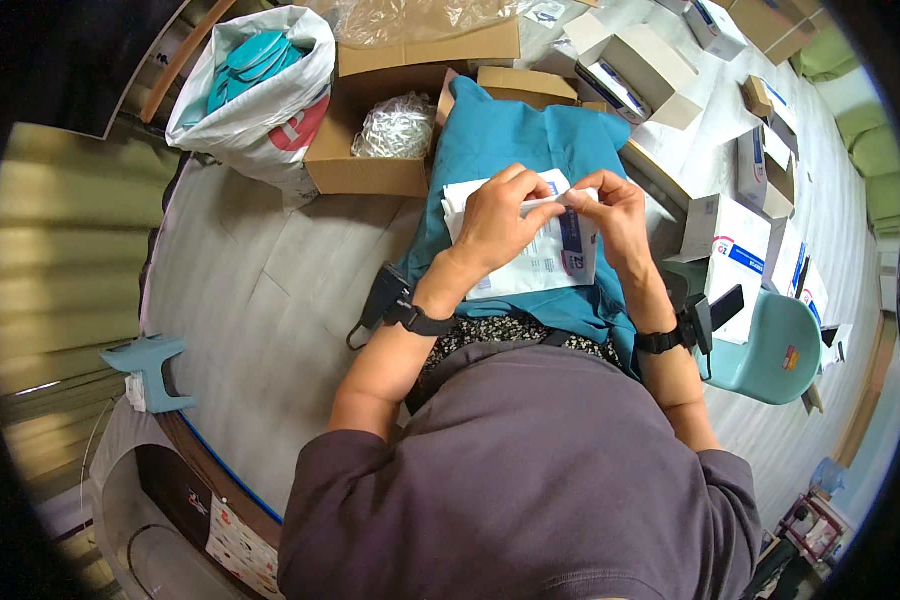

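Note:
A teal cloth (510, 125) is spread over my lap. On it lie white printed packaging bags (540, 268) with a blue panel, one over another at the left edge. My left hand (502, 220) rests over the upper left of the bags, its thumb and fingers pinched on the top edge of one. My right hand (618, 215) is closed on the same edge, its fingertips almost touching those of the left. Whatever lies between the fingertips is too small to make out. Each wrist wears a black strapped device.
Ahead on the left stand a white sack (255, 140) of teal pieces and an open cardboard box (370, 178) with a clear plastic bundle. White boxes (740, 245) sit on and near a pale green chair (780, 350) to my right. A small blue stool (150, 370) is at left.

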`<state>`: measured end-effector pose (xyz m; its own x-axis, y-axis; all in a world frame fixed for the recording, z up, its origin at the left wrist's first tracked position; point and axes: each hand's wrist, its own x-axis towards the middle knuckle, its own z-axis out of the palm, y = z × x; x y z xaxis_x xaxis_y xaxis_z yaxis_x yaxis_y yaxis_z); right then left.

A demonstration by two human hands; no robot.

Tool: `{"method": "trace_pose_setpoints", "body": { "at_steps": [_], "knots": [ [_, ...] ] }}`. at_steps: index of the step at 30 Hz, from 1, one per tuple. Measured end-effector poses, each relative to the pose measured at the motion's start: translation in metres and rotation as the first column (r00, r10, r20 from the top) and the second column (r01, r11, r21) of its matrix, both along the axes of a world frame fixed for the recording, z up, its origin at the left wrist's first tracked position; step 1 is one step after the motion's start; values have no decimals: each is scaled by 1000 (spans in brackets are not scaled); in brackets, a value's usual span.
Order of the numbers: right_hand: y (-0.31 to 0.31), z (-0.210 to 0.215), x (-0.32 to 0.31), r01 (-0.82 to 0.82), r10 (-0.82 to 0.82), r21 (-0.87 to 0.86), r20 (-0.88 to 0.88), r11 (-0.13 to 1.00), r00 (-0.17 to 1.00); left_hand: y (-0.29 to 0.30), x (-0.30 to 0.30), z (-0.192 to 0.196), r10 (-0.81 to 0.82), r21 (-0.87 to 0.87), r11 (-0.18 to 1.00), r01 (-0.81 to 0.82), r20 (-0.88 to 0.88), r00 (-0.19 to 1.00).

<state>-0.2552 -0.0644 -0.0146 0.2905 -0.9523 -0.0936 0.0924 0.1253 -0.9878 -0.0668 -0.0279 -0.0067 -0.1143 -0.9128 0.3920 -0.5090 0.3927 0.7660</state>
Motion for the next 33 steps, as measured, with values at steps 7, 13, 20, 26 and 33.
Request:
{"method": "trace_pose_setpoints", "body": {
  "at_steps": [7, 13, 20, 26, 33],
  "knots": [
    [7, -1, 15, 73, -73, -109, 1, 991, 997, -3, -5, 9, -50, -75, 996, 52, 31, 998],
    [-3, -35, 8, 201, -222, -100, -311, 974, 924, 49, -38, 20, -287, -333, 897, 290, 59, 956],
    [-5, -53, 7, 169, -457, -535, -468, 828, 756, 74, -39, 81, -509, -207, 860, 466, -283, 813],
    [-1, -46, -1, 171, -349, -384, -464, 907, 814, 4, -4, 36, 141, 277, 957, -80, -206, 968],
    [-1, -42, -4, 1, -207, -292, -675, 956, 708, -54, 9, -51, 142, 253, 935, -248, 375, 916]
  ]
}}
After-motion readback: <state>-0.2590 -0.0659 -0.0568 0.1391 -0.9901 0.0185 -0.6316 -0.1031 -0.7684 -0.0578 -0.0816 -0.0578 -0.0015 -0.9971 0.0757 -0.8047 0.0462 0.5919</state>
